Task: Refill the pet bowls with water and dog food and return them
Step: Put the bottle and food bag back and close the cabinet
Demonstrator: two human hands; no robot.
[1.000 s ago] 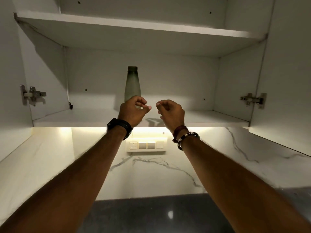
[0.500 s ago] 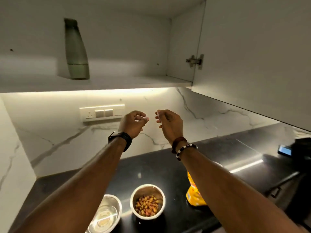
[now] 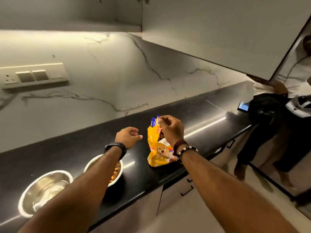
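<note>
Above the counter [image 3: 168,172], right hand [image 3: 171,127] pinches the food bag [image 3: 157,148] top; left hand [image 3: 127,137] loosely curled, empty.

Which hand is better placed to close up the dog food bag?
Right hand: it is at the open top of the dog food bag, apparently pinching it. The left hand hangs empty beside the bag.

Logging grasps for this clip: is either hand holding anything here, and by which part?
The right hand pinches the top edge of the yellow dog food bag. The left hand holds nothing.
</note>
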